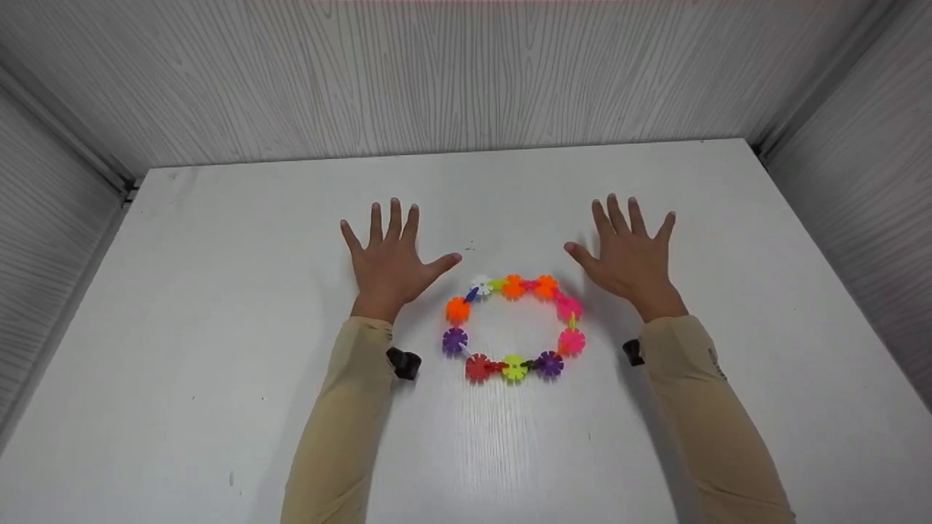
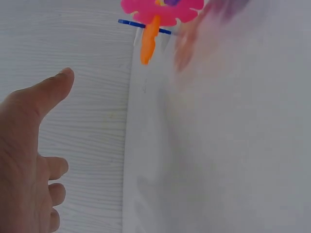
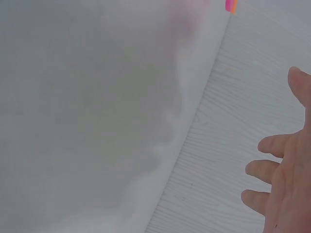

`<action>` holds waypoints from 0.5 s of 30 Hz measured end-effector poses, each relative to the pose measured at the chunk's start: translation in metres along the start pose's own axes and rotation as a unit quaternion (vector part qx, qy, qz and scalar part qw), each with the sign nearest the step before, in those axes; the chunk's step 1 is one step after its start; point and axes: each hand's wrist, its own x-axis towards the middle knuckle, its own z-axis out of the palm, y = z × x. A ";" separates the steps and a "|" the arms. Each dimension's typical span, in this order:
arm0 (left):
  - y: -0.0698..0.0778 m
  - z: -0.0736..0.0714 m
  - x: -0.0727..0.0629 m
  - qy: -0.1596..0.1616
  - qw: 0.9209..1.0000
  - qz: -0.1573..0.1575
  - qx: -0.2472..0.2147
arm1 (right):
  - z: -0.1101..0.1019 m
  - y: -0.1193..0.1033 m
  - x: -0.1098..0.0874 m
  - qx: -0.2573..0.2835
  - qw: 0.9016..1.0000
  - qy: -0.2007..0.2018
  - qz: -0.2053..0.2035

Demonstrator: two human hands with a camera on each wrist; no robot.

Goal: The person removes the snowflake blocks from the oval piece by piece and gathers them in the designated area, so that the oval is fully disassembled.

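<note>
A ring of linked plastic snowflake discs (image 1: 514,368) lies on the white table in the head view, in orange, pink, purple, red, yellow-green and white. To its upper left is my left hand (image 1: 389,269), fingers straight and spread, holding nothing. My right hand (image 1: 628,266) is spread the same way at the ring's upper right, also with nothing in it. Both thumbs point inward, apart from the ring. At the top of the left wrist view, a pink disc (image 2: 167,17) with an orange piece shows. Only a small pink and orange edge (image 3: 230,5) appears in the right wrist view.
The white table (image 1: 182,327) has a straight back edge against a wood-grain panel (image 1: 451,80). Similar panels stand at the left and right sides. A dark wrist mount (image 1: 404,363) sits at the left cuff, another (image 1: 633,352) at the right cuff.
</note>
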 end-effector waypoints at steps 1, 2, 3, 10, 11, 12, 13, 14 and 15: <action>0.003 0.000 0.000 0.000 1.000 0.007 0.000 | 0.001 -0.003 0.000 -0.001 1.000 -0.001 -0.006; 0.006 0.001 0.000 0.000 1.000 0.014 0.003 | 0.001 -0.007 -0.001 0.000 1.000 -0.003 -0.012; 0.009 0.001 0.000 0.000 1.000 0.022 0.006 | 0.001 -0.010 -0.001 0.002 1.000 -0.005 -0.017; 0.028 0.005 0.001 -0.014 0.997 0.071 0.026 | 0.004 -0.027 -0.003 0.028 0.997 -0.026 -0.062; 0.030 0.005 0.002 -0.017 0.997 0.077 0.028 | 0.004 -0.028 -0.003 0.033 0.997 -0.028 -0.069; 0.032 0.005 0.002 -0.021 0.996 0.082 0.030 | 0.005 -0.029 -0.003 0.039 0.996 -0.030 -0.075; 0.034 0.005 0.002 -0.025 0.995 0.087 0.030 | 0.005 -0.029 -0.003 0.044 0.995 -0.031 -0.081; 0.036 0.006 0.002 -0.029 0.995 0.091 0.030 | 0.006 -0.029 -0.003 0.049 0.994 -0.032 -0.088; 0.038 0.006 0.002 -0.033 0.995 0.094 0.031 | 0.006 -0.029 -0.004 0.055 0.993 -0.033 -0.095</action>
